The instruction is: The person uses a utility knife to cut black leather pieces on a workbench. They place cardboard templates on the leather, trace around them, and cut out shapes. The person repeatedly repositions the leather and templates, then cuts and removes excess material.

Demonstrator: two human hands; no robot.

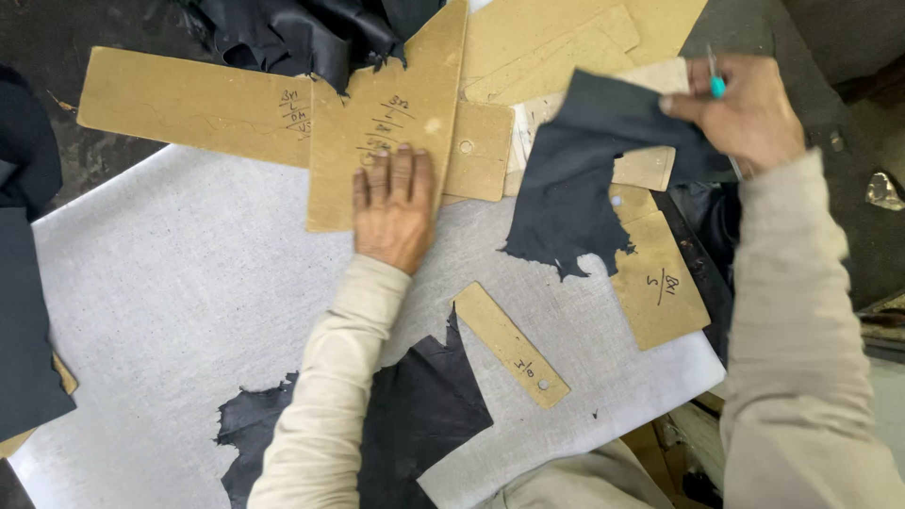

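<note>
Under my left hand (394,212) lies a stiff brown board template (386,123), matt and faintly grainy, like pressed fibreboard. My right hand (745,108) pinches a piece of black leather (580,184), matt, soft-looking, ragged at its lower edge, along with a pen (716,83) with a glossy teal plastic tip. Below my left forearm lies another black leather scrap (415,415). Beneath everything, the pale grey cutting surface (189,283) looks dull and finely scratched. My sleeves are plain cream cloth.
</note>
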